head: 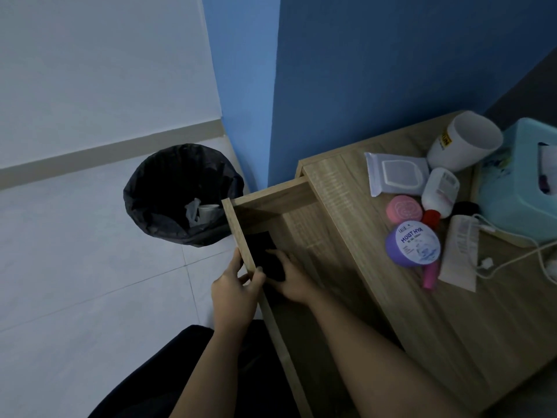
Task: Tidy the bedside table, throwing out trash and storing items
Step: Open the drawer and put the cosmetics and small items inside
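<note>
The wooden bedside table [437,312] has its drawer [271,197] pulled open. My left hand [238,292] grips the drawer's front panel. My right hand [294,282] is inside the drawer, fingers resting on a flat black object [260,247] lying against the front panel. On the tabletop sit a purple jar [413,244], a pink round case [404,209], a white bottle [440,188], a wipes packet [394,173], a white cup [464,141], a white tube [461,251] and a pink tube [429,276].
A bin lined with a black bag [180,194] stands on the tiled floor left of the drawer, holding a paper cup and plastic scrap. A teal tissue box [524,188] and a white cable [512,257] lie at the table's right. Blue wall behind.
</note>
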